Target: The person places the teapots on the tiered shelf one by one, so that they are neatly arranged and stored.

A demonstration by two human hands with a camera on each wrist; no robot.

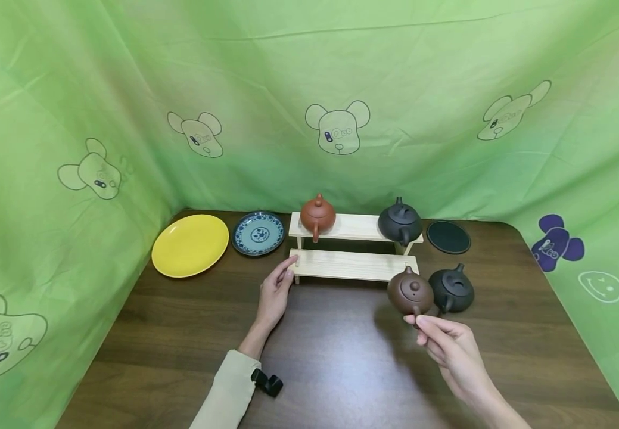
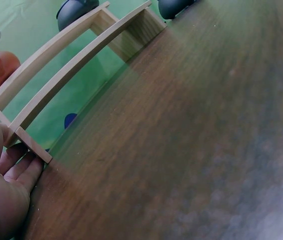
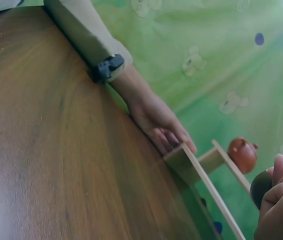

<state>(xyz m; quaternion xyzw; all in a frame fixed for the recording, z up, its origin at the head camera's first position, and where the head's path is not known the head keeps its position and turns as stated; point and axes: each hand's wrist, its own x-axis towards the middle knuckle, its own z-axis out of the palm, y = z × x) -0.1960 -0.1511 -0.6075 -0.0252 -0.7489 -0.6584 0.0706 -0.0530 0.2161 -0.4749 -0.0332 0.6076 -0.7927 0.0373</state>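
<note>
A dark brown teapot [image 1: 410, 293] is lifted off the table, its spout pointing away. My right hand [image 1: 451, 351] pinches it at the handle side, between thumb and fingers. In the right wrist view that hand [image 3: 281, 205] hides most of the pot. My left hand [image 1: 275, 293] holds the left front corner of a two-tier wooden stand [image 1: 352, 264]; the left wrist view shows fingers against its end panel [image 2: 34, 145]. On the upper tier are an orange-brown teapot [image 1: 317, 215] at left and a black teapot [image 1: 399, 221] at right.
Another black teapot [image 1: 453, 289] stands on the table behind the held one. A round dark coaster [image 1: 448, 237] lies right of the stand. To the left are a blue patterned plate [image 1: 258, 233] and a yellow plate [image 1: 191, 245]. Green cloth [image 1: 266, 71] hangs around the table.
</note>
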